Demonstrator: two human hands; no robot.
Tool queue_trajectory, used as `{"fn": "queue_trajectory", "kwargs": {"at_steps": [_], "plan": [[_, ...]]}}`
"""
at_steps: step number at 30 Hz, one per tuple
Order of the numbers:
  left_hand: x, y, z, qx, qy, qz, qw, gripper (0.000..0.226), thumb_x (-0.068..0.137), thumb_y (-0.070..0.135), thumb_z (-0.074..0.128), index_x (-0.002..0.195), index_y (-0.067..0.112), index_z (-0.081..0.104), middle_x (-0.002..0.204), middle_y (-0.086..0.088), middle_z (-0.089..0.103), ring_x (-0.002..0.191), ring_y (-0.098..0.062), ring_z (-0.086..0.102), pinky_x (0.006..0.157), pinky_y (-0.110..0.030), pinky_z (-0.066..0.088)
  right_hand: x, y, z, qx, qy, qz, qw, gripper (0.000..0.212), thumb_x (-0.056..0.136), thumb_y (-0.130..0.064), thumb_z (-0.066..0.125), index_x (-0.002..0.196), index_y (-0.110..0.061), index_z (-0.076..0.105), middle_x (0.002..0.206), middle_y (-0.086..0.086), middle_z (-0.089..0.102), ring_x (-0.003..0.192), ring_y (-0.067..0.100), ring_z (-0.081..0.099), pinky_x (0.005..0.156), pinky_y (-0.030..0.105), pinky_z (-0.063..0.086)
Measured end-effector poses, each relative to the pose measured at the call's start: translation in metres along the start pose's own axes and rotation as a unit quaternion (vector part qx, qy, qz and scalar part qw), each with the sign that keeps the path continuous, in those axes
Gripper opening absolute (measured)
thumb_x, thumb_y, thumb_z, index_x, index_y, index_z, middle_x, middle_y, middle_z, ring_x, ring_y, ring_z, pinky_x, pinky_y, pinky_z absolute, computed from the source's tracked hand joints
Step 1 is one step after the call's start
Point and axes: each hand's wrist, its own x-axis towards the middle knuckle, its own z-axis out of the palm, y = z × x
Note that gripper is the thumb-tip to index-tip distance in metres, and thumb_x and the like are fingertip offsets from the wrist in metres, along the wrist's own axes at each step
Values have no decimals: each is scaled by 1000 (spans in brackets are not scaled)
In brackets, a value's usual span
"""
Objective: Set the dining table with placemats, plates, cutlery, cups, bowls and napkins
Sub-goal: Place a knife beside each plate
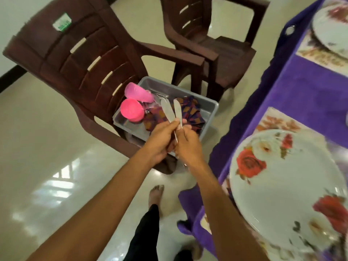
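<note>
Over a grey tub [206, 108] on the nearer of two brown chairs [75, 59], the left hand [162, 141] and right hand [189, 146] together grip two cutlery pieces [168, 110]. The tub holds two pink cups [131, 110] and napkins [192, 114]; two plates [286, 178] sit on the table [310, 89] at right

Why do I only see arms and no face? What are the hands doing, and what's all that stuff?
The camera sits on the person's head and looks down, so you see only arms, like your own. There is just this one picture. The left hand and the right hand together hold two pieces of metal cutlery. Below them a grey tub rests on a brown chair; inside are pink cups and patterned napkins. On the right, a purple-covered table carries flowery plates on placemats.
</note>
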Motion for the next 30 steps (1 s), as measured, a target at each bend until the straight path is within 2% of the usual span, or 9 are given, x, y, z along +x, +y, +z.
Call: {"fn": "queue_trajectory", "kwargs": {"at_steps": [3,6,9,13,16,19,23,25,30], "plan": [[-39,-23,37,27,-10,-14,999,27,104,29,47,100,11,67,94,-10,75,49,-21,59,40,-22,44,-52,3,-31,-8,53,4,999,34,109,-31,35,88,-24,61,75,9,69,61,16,66,60,35,58],[-73,-42,68,18,22,-14,999,27,104,32,47,95,15,68,84,-1,75,65,-15,66,60,-26,51,-92,9,-61,-24,117,4,993,34,108,-29,38,105,-19,71,93,-4,71,81,6,66,78,27,56],[-92,-55,86,-63,39,-15,997,26,106,26,43,91,13,59,68,-1,64,69,-19,64,67,-31,55,-127,12,-93,60,163,15,985,35,107,-29,42,93,-22,73,88,-7,72,83,6,67,82,33,56],[-111,-67,102,34,45,-22,998,19,105,19,41,93,13,55,61,2,42,45,-8,38,45,-20,34,-160,18,-134,160,153,71,973,30,105,-35,49,92,-42,75,87,-36,64,89,-16,58,85,16,48],[-126,-71,120,156,5,-31,987,18,102,16,45,91,12,58,62,0,45,41,-8,28,39,-20,21,-170,28,-156,250,127,101,954,17,97,-40,62,95,-40,79,104,-16,74,105,12,68,98,40,55],[-139,-75,141,226,-29,-30,973,24,103,24,50,97,6,66,70,-3,58,37,-8,30,38,-16,22,-177,30,-173,348,124,85,926,19,98,-22,63,106,-11,77,104,11,76,102,29,72,91,41,58],[-134,-81,153,290,-62,-10,955,25,97,31,62,90,8,71,57,-1,63,37,-12,44,37,-21,34,-169,39,-190,404,183,99,891,14,95,-6,65,105,-5,74,104,16,75,95,27,72,92,42,58],[-126,-81,156,321,-92,9,943,18,92,27,71,84,11,72,64,-5,67,47,-16,54,42,-25,42,-161,45,-199,427,205,115,873,17,92,-3,68,108,-5,73,103,15,76,94,24,72,84,36,61],[-95,-68,169,358,-164,36,918,10,84,3,76,76,4,70,59,6,64,48,1,55,49,-11,42,-135,50,-221,463,257,127,839,23,88,1,71,111,-5,69,102,13,73,92,23,72,75,29,60]]}}
